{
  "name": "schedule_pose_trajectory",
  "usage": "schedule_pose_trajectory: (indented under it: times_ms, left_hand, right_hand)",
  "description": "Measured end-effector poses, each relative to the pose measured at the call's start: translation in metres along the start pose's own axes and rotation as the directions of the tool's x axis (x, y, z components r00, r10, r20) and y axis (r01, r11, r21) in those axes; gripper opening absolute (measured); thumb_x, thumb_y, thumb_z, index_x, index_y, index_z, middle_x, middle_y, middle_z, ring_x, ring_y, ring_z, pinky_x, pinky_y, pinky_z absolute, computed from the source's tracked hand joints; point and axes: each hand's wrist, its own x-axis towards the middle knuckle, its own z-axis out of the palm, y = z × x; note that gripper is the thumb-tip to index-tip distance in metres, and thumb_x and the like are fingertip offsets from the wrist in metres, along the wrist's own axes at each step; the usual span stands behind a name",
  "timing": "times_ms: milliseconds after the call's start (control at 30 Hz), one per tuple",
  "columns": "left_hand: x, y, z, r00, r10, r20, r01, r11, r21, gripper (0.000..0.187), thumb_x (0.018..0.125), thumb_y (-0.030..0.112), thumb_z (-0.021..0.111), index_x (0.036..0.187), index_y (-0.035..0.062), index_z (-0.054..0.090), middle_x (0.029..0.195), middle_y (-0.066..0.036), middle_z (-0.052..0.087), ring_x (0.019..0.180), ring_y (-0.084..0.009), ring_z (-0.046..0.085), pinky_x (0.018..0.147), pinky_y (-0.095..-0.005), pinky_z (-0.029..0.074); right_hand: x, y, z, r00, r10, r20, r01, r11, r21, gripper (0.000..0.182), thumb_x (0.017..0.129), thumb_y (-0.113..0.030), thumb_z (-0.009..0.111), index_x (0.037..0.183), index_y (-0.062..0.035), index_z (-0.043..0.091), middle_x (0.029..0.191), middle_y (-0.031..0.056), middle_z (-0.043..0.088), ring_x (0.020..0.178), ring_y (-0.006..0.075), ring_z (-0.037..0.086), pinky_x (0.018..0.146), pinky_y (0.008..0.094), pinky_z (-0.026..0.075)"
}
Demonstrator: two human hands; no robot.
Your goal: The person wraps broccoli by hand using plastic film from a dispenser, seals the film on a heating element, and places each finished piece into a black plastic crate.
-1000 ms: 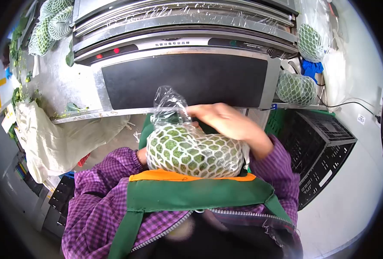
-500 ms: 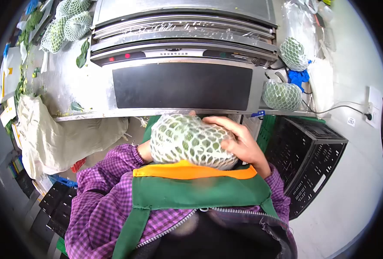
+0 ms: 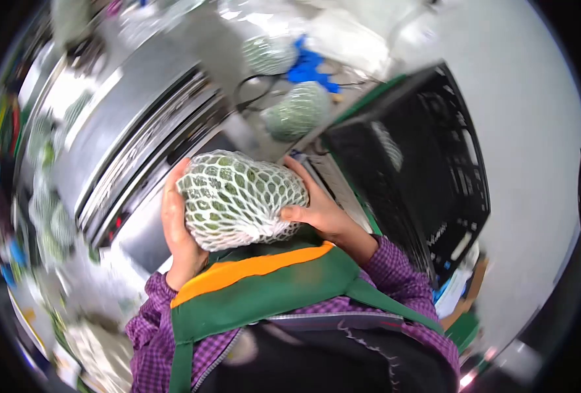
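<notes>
A large, rounded green fruit or vegetable (image 3: 241, 196) in a white foam net is held in front of my apron; the net hides its exact kind. My left hand (image 3: 177, 223) presses along its left side, fingers pointing up. On the opposite side is my right hand (image 3: 322, 208), its thumb lying over the net and the other fingers behind. The net gathers into a bunch at the lower front.
Beyond my hands stands a metal wrapping machine (image 3: 146, 137). Two more netted pieces, a nearer one (image 3: 297, 111) and a farther one (image 3: 269, 54), lie beside a blue cloth (image 3: 313, 69). A black crate (image 3: 421, 157) is at the right. Several netted pieces blur at far left.
My view has swung right, towards the black crate. The netted piece has turned in my hands, and my left hand, mostly hidden behind it before, now shows along its left side.
</notes>
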Motion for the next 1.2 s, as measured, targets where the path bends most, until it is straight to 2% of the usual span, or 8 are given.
schedule_pose_trajectory:
  times_ms: [167,300,333,767,867,933,967,1200]
  left_hand:
    - [0.036,0.006,0.096,0.839,0.141,0.526,-0.264,0.950,0.165,0.091,0.086,0.066,0.041,0.145,0.0026,0.013,0.145,-0.016,0.027,0.130,-0.0266,0.035,0.107,-0.0385,0.030]
    - [0.049,-0.029,0.135,0.702,-0.117,0.702,-0.102,0.959,0.262,0.079,0.092,0.050,0.047,0.147,0.0065,0.011,0.148,-0.018,0.023,0.137,-0.0286,0.025,0.109,-0.0442,0.022]
    - [0.053,-0.039,0.132,0.670,-0.222,0.709,0.099,0.973,0.211,0.060,0.098,0.023,0.046,0.146,0.0054,0.016,0.147,-0.018,0.027,0.136,-0.0269,0.028,0.107,-0.0379,0.028]
    - [0.063,-0.064,0.093,0.730,-0.494,0.472,0.301,0.853,0.426,0.033,0.092,0.010,0.056,0.123,0.0009,0.052,0.114,-0.008,0.061,0.107,-0.0150,0.055,0.094,-0.0284,0.042]
    - [0.061,-0.069,0.073,0.756,-0.434,0.490,0.209,0.869,0.448,0.031,0.091,0.014,0.059,0.118,-0.0003,0.056,0.110,-0.007,0.062,0.102,-0.0129,0.056,0.090,-0.0275,0.045]
    - [0.058,-0.070,0.052,0.758,-0.367,0.538,0.134,0.896,0.423,0.033,0.089,0.017,0.062,0.117,0.0001,0.057,0.110,-0.007,0.063,0.103,-0.0142,0.058,0.089,-0.0286,0.046]
    - [0.056,-0.068,0.040,0.790,-0.302,0.533,0.036,0.891,0.452,0.035,0.088,0.019,0.063,0.117,0.0004,0.057,0.111,-0.009,0.063,0.102,-0.0152,0.058,0.089,-0.0283,0.047]
    - [0.035,-0.012,-0.056,0.942,-0.189,0.279,0.090,0.939,0.333,0.035,0.092,0.020,0.059,0.120,0.0010,0.054,0.112,-0.012,0.062,0.105,-0.0168,0.058,0.092,-0.0300,0.046]
  right_hand:
    - [-0.050,-0.063,-0.055,0.889,-0.296,-0.351,0.329,0.943,0.039,0.087,0.060,-0.020,0.076,0.135,0.0003,0.036,0.125,0.0128,0.048,0.115,0.0211,0.048,0.101,0.0320,0.036]
    - [-0.091,-0.105,-0.128,0.595,-0.527,-0.607,0.540,0.821,-0.183,0.076,0.065,-0.011,0.068,0.133,0.0004,0.038,0.124,0.0125,0.050,0.113,0.0213,0.051,0.099,0.0321,0.039]
    - [-0.099,-0.106,-0.155,0.556,-0.523,-0.646,0.533,0.821,-0.205,0.073,0.070,-0.010,0.068,0.135,-0.0006,0.036,0.123,0.0125,0.051,0.112,0.0216,0.051,0.099,0.0321,0.039]
    - [-0.020,0.005,-0.324,0.453,-0.270,-0.850,-0.002,0.953,-0.304,0.086,0.073,-0.033,0.077,0.136,0.0043,0.032,0.127,0.0193,0.048,0.115,0.0239,0.048,0.096,0.0311,0.038]
    - [-0.036,0.039,-0.379,0.705,-0.412,-0.577,0.008,0.819,-0.574,0.068,0.087,-0.035,0.063,0.136,0.0027,0.034,0.126,0.0136,0.048,0.112,0.0235,0.048,0.094,0.0321,0.039]
    - [-0.043,-0.007,-0.359,0.768,-0.019,-0.641,-0.218,0.932,-0.289,0.054,0.092,-0.035,0.053,0.138,-0.0090,0.040,0.140,0.0117,0.039,0.127,0.0250,0.038,0.102,0.0383,0.034]
    - [-0.035,0.019,-0.413,0.595,-0.448,-0.667,-0.279,0.663,-0.695,0.058,0.089,-0.035,0.058,0.130,0.0030,0.044,0.131,0.0138,0.049,0.116,0.0233,0.049,0.097,0.0324,0.039]
    - [0.086,-0.162,-0.231,0.409,-0.789,-0.459,0.334,0.598,-0.729,0.039,0.095,-0.024,0.051,0.123,0.0023,0.052,0.111,0.0128,0.059,0.099,0.0200,0.057,0.087,0.0302,0.046]
